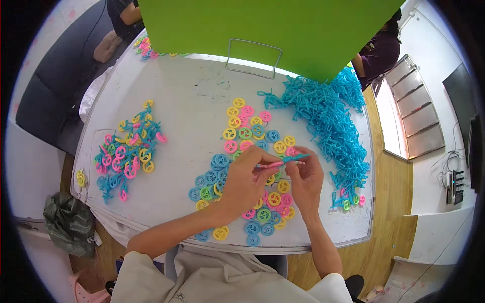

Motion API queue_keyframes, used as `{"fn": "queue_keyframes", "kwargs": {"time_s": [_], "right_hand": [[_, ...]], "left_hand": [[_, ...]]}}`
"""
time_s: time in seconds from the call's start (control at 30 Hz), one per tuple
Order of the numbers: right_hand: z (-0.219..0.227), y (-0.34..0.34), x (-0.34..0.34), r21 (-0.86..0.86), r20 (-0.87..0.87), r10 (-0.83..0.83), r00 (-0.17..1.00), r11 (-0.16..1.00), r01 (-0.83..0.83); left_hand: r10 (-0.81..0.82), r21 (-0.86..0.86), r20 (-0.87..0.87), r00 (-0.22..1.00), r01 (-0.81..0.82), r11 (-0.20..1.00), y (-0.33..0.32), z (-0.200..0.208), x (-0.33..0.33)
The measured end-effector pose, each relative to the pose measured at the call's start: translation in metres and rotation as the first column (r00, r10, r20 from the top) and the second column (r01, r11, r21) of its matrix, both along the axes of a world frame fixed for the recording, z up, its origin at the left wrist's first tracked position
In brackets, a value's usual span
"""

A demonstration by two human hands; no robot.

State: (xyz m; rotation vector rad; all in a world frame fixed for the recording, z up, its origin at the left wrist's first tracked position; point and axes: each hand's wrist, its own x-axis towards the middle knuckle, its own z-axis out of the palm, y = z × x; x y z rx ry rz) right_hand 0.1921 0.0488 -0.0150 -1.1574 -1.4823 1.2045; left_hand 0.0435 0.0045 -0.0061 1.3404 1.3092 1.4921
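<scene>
The left hand (pixel 248 178) pinches a pink wheel (pixel 275 164) against a blue plastic fork (pixel 293 158) gripped by the right hand (pixel 308 183), above the table (pixel 172 81); apparently joined wheel-and-fork assemblies (pixel 132 141) lie leftward, while loose spoked wheels (pixel 220 160) and the fork heap (pixel 323 111) remain unjoined.

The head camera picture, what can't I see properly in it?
All in the head view:
- Pink piece: the left hand covers part, so its whole shape is hidden.
- Blue piece: too small, and partly behind the right hand, to tell whether it joins the pink one.
- Table's far side: behind the green board.
- Bottom of the blue pile: buried under its top pieces.
</scene>
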Motion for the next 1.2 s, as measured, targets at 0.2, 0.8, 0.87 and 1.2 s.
{"fn": "queue_keyframes", "kwargs": {"time_s": [0.2,0.8,0.87,1.2], "right_hand": [[0.004,-0.006,-0.011,-0.073,-0.260,0.060,0.964,0.994,-0.082],[0.009,0.001,0.003,-0.095,-0.101,0.115,0.988,0.988,-0.124],[0.006,0.001,0.000,-0.090,-0.041,0.114,0.993,0.989,-0.117],[0.005,-0.003,-0.002,-0.089,0.035,0.139,0.990,0.987,-0.135]], "left_hand": [[0.046,0.328,-0.476,0.878,0.129,0.936,0.004,-0.007,-0.001],[0.019,-0.158,-0.266,0.964,-0.063,0.985,0.026,0.016,-0.050],[-0.075,-0.267,0.002,0.997,0.073,0.961,0.022,0.017,-0.044],[-0.170,-0.335,0.339,0.925,0.288,0.897,0.015,-0.003,-0.026]]}}
